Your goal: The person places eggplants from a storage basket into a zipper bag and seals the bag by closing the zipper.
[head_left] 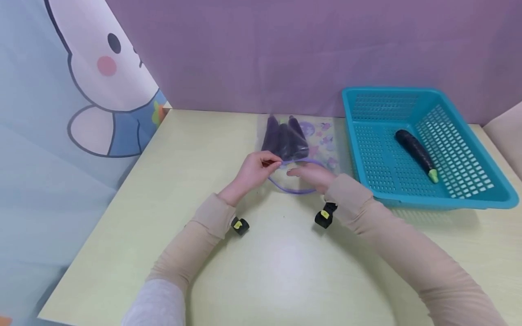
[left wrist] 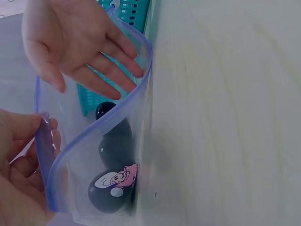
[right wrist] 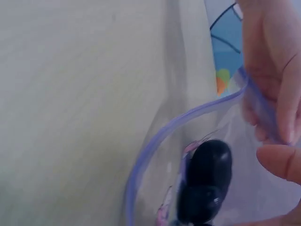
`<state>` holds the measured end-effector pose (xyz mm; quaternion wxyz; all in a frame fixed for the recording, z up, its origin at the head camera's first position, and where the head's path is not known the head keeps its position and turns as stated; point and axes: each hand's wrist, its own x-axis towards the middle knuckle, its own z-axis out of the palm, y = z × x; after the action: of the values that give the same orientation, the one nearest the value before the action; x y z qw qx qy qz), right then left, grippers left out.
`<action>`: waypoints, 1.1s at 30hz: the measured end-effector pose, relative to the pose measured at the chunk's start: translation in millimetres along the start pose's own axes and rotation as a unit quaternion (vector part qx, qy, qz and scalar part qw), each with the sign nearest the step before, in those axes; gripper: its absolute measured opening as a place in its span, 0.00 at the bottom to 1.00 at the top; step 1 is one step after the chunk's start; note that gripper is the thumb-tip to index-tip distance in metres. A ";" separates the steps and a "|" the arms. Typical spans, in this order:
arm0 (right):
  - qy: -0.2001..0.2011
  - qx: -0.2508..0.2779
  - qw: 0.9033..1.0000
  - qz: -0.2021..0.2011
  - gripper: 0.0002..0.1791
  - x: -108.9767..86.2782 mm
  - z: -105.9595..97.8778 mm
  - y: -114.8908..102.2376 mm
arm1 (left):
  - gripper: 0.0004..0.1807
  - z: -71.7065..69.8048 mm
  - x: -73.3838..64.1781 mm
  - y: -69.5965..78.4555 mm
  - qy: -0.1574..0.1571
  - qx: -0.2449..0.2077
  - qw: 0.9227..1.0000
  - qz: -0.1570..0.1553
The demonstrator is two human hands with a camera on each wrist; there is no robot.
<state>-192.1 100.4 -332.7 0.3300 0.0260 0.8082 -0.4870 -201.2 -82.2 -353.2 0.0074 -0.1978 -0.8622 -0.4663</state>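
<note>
A clear zip bag (head_left: 331, 149) with a purple rim and a cartoon print lies near the table's back edge, its mouth toward me. Inside are several dark eggplants (head_left: 283, 140), side by side, rounded ends facing the opening. My left hand (head_left: 253, 171) pinches the bag's rim at the left side of the mouth. At the right of the opening is my right hand (head_left: 311, 174), holding nothing. In the left wrist view the right hand (left wrist: 84, 47) has its fingers extended, reaching across the gaping mouth. The purple rim (right wrist: 174, 125) curves wide open in the right wrist view.
On the right stands a blue-green plastic basket (head_left: 408, 199) with one eggplant (head_left: 417, 151) in it, green stem end toward me. A purple cloth (head_left: 261, 54) hangs behind the table (head_left: 261, 271). At left is a curtain (head_left: 41, 181) with a cartoon figure.
</note>
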 end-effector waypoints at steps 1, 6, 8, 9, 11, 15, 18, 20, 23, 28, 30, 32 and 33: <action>-0.007 -0.005 1.000 -0.004 0.41 -3.3 0.9 -0.7 | 0.07 0.0 0.1 -0.2 -0.001 -0.001 1.000 -0.002; -0.026 -0.032 0.999 -0.023 0.41 -6.6 2.1 4.7 | 0.07 0.7 -0.9 -2.3 -0.006 -0.001 1.000 -0.022; -0.028 -0.035 0.999 -0.030 0.40 -7.4 1.5 7.2 | 0.07 0.8 -1.4 -2.6 -0.008 -0.005 1.000 -0.028; -0.029 -0.037 0.998 -0.035 0.39 -7.7 0.9 8.3 | 0.07 0.9 -1.6 -2.5 -0.008 -0.008 1.000 -0.030; -0.031 -0.039 0.998 -0.042 0.38 -8.4 -0.5 9.8 | 0.07 0.7 -2.0 -1.9 -0.008 -0.010 0.999 -0.030; -0.040 -0.049 0.996 -0.059 0.35 -12.1 -3.1 11.2 | 0.07 0.9 -1.5 -1.6 -0.010 -0.012 1.000 -0.027; -0.050 -0.065 0.994 -0.075 0.32 -14.4 -5.1 13.6 | 0.07 1.8 -0.8 -2.8 -0.013 -0.013 1.000 -0.025; -0.060 -0.070 0.992 -0.087 0.30 -15.2 -6.4 15.7 | 0.07 2.3 -0.8 -3.4 -0.015 -0.013 0.999 -0.025; -0.070 -0.069 0.991 -0.095 0.28 -17.9 -7.2 17.1 | 0.07 2.6 -0.7 -4.3 -0.015 -0.013 0.999 -0.025; -0.080 -0.077 0.989 -0.101 0.25 -24.7 -6.7 16.3 | 0.07 2.6 0.7 -4.1 -0.017 -0.008 1.000 -0.025; -0.078 -0.087 0.987 -0.109 0.24 -27.7 -6.8 15.5 | 0.07 2.6 1.3 -4.2 -0.016 -0.007 0.999 -0.027; -0.074 -0.097 0.986 -0.117 0.25 -31.5 -7.9 14.8 | 0.07 2.3 1.7 -4.8 -0.015 -0.006 0.999 -0.029; -0.069 -0.099 0.985 -0.120 0.25 -33.4 -8.6 14.5 | 0.07 2.1 1.8 -5.0 -0.014 -0.005 0.999 -0.030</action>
<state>-165.2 124.3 -322.5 0.3256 -0.1377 0.8250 -0.4408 -204.2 -82.3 -358.0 -0.0201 -0.1781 -0.8654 -0.4680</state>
